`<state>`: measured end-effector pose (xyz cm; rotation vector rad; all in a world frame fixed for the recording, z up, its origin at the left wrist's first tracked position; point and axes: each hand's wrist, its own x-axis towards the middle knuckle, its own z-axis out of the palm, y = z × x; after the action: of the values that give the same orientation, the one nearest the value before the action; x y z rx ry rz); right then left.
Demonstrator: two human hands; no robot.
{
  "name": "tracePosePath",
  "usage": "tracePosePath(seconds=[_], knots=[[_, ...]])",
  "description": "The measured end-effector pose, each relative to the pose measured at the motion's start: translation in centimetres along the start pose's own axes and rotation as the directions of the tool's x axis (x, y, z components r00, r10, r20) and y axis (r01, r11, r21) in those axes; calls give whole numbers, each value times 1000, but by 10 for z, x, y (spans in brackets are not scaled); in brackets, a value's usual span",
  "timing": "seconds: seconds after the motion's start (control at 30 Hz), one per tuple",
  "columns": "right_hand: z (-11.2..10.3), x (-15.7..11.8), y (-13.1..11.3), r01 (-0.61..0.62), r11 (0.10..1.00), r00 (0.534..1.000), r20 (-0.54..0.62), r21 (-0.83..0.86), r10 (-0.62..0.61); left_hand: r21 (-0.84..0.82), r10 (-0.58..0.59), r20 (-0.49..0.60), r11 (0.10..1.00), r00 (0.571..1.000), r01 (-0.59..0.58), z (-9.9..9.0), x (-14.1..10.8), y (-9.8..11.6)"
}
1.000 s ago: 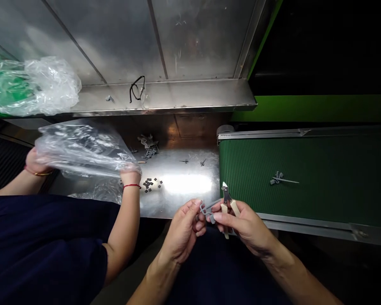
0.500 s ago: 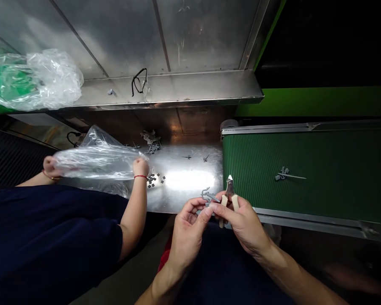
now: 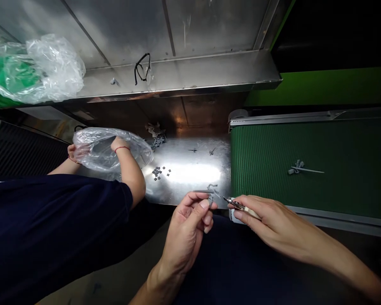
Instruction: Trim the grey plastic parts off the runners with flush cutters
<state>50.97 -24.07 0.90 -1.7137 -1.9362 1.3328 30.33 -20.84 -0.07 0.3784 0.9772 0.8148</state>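
Grey branched plastic part (image 3: 211,192): pinched in the left hand (image 3: 184,226), at that hand's one o'clock. Cream-handled metal cutters (image 3: 241,206): held in the right hand (image 3: 276,220), at the part's four o'clock. Advisable: steady pinch, blade tips kept off fingertips. Against the earlier frame: right fingers withdrawn from part; cutters turned from twelve towards ten o'clock.
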Motion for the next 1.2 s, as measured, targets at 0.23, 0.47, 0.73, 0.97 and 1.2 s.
tracePosePath(seconds=[0.23,0.47,0.73,0.97,1.2], knots=[[3,4,-4,73,997,997,21,-39,-72,-12,-38,49,999,998,39,1,-2,2],[-1,3,-3,102,993,995,8,-52,-101,22,-68,68,998,995,66,1,2,2],[-6,3,-2,118,990,992,48,-74,-115,43,-75,123,997,990,70,-2,5,1],[-6,2,1,175,971,984,-4,-163,-178,30,-132,121,991,984,129,1,3,4],[1,2,4,193,953,974,-72,-233,-215,13,-136,112,991,984,136,0,4,3]])
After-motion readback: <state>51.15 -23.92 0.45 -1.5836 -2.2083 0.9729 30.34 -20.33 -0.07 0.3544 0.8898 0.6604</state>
